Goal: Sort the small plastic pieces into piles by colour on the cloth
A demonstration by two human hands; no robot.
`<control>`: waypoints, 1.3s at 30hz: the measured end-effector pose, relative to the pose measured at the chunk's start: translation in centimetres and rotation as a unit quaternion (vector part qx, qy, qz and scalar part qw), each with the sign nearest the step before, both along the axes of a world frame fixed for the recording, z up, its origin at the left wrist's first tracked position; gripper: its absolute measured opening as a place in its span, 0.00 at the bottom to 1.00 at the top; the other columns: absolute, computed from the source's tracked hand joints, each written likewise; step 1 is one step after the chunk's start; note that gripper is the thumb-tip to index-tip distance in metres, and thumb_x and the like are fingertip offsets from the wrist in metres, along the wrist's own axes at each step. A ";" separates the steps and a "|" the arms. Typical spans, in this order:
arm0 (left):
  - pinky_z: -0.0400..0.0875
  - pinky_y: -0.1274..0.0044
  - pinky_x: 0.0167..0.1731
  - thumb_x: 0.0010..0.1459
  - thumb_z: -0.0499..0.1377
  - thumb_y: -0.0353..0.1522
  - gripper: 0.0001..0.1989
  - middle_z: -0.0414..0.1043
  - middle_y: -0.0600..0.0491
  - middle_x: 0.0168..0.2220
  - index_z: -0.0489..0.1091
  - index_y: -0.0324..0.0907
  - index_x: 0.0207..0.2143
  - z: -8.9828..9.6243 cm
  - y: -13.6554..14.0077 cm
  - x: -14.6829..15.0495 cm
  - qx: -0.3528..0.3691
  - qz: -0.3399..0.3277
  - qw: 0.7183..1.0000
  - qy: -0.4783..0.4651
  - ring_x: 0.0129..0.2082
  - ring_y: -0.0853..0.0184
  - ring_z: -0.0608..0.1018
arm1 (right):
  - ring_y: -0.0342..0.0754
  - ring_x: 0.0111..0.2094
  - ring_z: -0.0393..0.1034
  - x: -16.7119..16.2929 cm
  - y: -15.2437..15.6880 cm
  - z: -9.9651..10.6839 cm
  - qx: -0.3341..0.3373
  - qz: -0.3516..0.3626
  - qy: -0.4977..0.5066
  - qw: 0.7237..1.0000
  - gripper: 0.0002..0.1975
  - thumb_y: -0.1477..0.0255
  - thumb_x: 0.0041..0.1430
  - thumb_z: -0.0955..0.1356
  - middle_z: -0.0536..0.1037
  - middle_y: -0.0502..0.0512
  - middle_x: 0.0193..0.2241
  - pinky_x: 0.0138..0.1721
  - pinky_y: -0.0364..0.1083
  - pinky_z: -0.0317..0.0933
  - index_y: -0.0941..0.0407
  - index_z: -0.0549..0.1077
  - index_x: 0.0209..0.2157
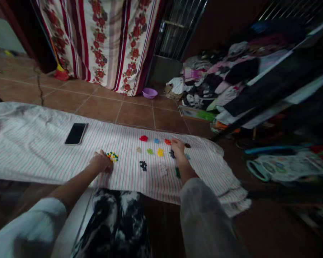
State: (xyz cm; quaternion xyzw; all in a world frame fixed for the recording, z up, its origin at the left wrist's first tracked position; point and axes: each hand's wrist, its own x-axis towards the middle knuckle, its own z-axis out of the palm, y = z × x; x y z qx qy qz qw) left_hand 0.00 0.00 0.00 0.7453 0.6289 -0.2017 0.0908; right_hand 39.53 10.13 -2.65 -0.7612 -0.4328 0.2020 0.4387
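My left hand [101, 162] rests on the striped cloth, its fingers apart and curved around the near side of a small mixed pile of yellow and green pieces [113, 156]. Farther right, my right hand [178, 146] reaches down beside a pile of orange pieces [167, 142], fingertips pinched together; whatever lies between them is too small to make out. Around it sit a dark navy pile [172, 154], a brown pile [187, 145], a yellow pile [160, 152] and a blue pile [156, 141]. My right forearm partly covers a dark green pile [178, 172].
Red [143, 138], lime green [150, 151], beige [138, 149], black [143, 165] and clear-white [163, 169] piles lie on the striped cloth [56, 157]. A phone [76, 134] lies left. Beyond are a purple basin [150, 93] and heaped clothes [204, 82].
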 end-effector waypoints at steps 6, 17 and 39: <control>0.67 0.64 0.38 0.56 0.48 0.32 0.26 0.52 0.28 0.59 0.60 0.29 0.57 0.4 -0.8 -0.4 0.026 0.015 1.000 -0.002 0.52 0.42 0.65 | 0.47 0.37 0.72 -4.8 -1.8 -0.1 0.027 0.108 -0.008 0.994 0.15 0.71 0.48 0.62 0.78 0.55 0.35 0.43 0.47 0.64 0.58 0.75 0.37; 0.54 0.56 0.53 0.57 0.49 0.46 0.37 0.39 0.39 0.65 0.47 0.35 0.63 -0.3 -2.5 -2.3 0.040 0.010 0.999 -0.017 0.62 0.42 0.48 | 0.44 0.40 0.68 -23.7 -9.6 0.8 0.066 0.422 -0.101 0.898 0.14 0.76 0.56 0.61 0.76 0.53 0.37 0.45 0.42 0.61 0.54 0.76 0.39; 0.35 0.56 0.60 0.60 0.37 0.46 0.35 0.32 0.44 0.66 0.40 0.38 0.65 -3.1 -3.6 -3.6 0.057 0.044 0.991 -0.112 0.65 0.48 0.35 | 0.45 0.41 0.66 -30.1 -8.4 1.9 -0.113 0.422 -0.347 0.830 0.11 0.70 0.61 0.61 0.71 0.55 0.40 0.40 0.42 0.58 0.53 0.74 0.38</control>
